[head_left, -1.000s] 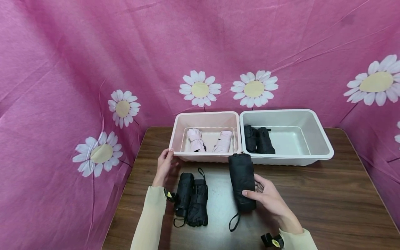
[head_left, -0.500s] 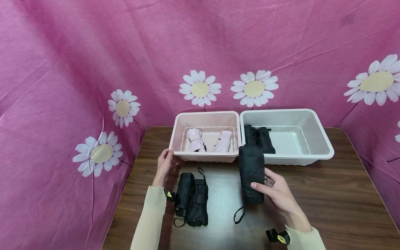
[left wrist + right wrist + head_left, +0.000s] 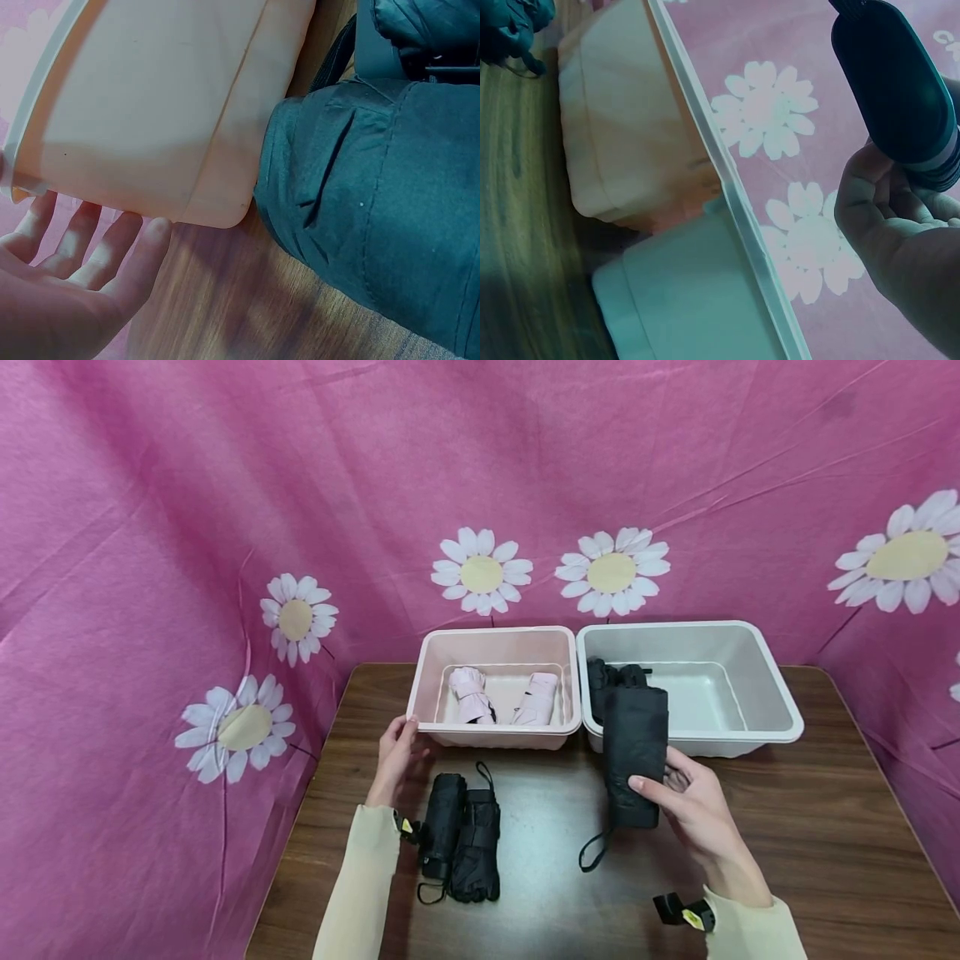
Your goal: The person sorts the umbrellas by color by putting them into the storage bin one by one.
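My right hand (image 3: 701,814) grips a black folded umbrella (image 3: 636,760) by its lower part, thumb across the front, strap dangling. The umbrella's upper end overlaps the front rim of the white bin (image 3: 712,747) in the head view. Its flat oval end (image 3: 892,82) faces the right wrist camera. At the front left corner of the pink bin (image 3: 495,739), my left hand (image 3: 392,760) holds the rim, with the fingertips (image 3: 154,229) along the outer wall. Two black umbrellas (image 3: 597,689) inside the white bin are partly hidden behind the held one.
Two pale pink folded umbrellas (image 3: 536,699) lie in the pink bin. Beside my left wrist, a black umbrella (image 3: 442,827) and another with a wrist loop (image 3: 476,852) lie side by side on the wooden table (image 3: 840,827). A pink daisy cloth (image 3: 375,510) hangs behind.
My right hand has carried the black umbrella rightward and farther from me, from before the gap between the bins to over the white bin's front rim. The left hand has stayed put.
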The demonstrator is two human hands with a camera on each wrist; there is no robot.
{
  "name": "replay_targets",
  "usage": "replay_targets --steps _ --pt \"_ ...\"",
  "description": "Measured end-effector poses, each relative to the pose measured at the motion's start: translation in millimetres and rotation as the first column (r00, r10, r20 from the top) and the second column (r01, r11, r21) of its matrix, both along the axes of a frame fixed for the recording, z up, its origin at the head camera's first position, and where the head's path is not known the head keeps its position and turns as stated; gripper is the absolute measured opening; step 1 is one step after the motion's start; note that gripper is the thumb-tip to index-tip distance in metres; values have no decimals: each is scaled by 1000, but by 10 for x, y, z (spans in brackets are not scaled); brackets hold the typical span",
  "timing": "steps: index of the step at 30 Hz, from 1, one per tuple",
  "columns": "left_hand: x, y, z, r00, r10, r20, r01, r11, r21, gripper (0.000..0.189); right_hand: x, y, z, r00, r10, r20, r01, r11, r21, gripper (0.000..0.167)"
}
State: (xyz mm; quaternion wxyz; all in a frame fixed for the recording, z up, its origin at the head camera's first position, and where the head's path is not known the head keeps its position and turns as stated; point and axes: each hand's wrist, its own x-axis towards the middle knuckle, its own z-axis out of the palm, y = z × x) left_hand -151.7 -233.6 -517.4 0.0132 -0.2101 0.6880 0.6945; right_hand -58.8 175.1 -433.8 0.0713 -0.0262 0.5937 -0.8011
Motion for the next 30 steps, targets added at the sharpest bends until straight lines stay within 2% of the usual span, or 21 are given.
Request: replay_targets --steps 10,12,17,19,26,30 --pt "17 19 21 1000 -12 -20 12 1000 -3 46 -67 129 39 997 -61 42 62 997 -34 45" --pt "38 31 97 1000 -20 -10 20 1000 7 45 -76 160 41 997 -67 41 68 997 -43 46" --pt "41 33 99 1000 -14 6 14 1000 -11 45 -111 243 49 996 -77 34 80 993 -91 47" --pt "25 23 30 1000 -5 0 5 1000 -20 46 -129 280 55 995 -89 34 93 988 -121 48" --pt "37 24 35 1000 -6 -5 6 1000 -23 44 -185 414 78 988 -139 67 149 970 -194 44" --pt "37 22 39 1000 -7 0 7 1000 -21 45 -229 487 88 989 -137 45 144 956 -254 42"
